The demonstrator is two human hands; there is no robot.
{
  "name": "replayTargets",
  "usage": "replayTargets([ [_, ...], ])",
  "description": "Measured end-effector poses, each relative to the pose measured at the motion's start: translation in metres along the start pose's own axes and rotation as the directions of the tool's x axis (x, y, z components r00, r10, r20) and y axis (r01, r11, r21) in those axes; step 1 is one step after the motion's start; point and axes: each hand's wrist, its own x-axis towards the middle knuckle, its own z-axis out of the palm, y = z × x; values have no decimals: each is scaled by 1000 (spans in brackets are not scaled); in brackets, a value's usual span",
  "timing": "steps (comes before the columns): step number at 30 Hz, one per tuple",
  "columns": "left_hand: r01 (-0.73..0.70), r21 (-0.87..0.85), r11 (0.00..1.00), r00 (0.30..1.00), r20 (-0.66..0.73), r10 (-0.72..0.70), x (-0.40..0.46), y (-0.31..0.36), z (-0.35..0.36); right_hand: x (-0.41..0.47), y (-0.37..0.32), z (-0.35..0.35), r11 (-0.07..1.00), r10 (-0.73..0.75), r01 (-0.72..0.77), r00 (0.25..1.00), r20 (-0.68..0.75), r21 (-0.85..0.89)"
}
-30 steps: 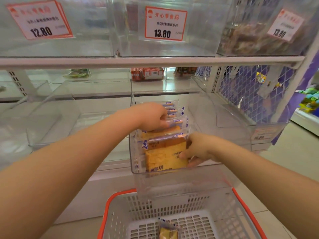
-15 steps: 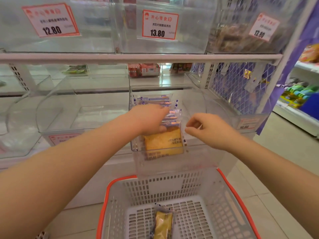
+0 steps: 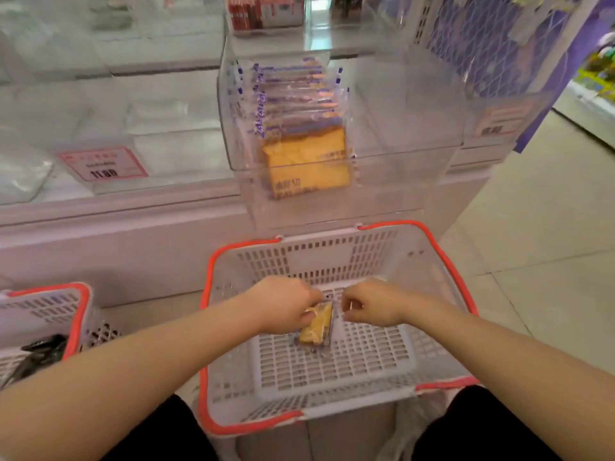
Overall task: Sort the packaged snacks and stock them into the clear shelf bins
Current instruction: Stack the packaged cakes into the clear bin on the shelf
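A single yellow cake snack packet [image 3: 316, 325] lies in the white, red-rimmed basket [image 3: 447, 265] below me. My left hand [image 3: 284, 304] grips the packet's upper left side, thumb on its face. My right hand [image 3: 372, 302] hovers just right of the packet's top corner with its fingers curled; whether it pinches the clear wrapper edge I cannot tell. Above the basket, the clear shelf bin [image 3: 402, 128] holds a row of several upright packets of the same cake snack [image 3: 304, 154].
A second red-rimmed basket [image 3: 50, 296] with dark items stands at the lower left. Neighbouring clear bins flank the stocked one, one with a red price tag [image 3: 103, 163]. Tiled floor opens to the right, with a purple shelf end beyond.
Both hands left the shelf bin and dropped into the basket. My left hand has taken hold of the packet there. My view tilted down.
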Motion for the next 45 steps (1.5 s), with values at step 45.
replayTargets([
  [45, -78, -951, -300, 772, 132, -622, 23, 42, 113, 26, 4, 124, -750, 364, 159, 910, 200, 642],
])
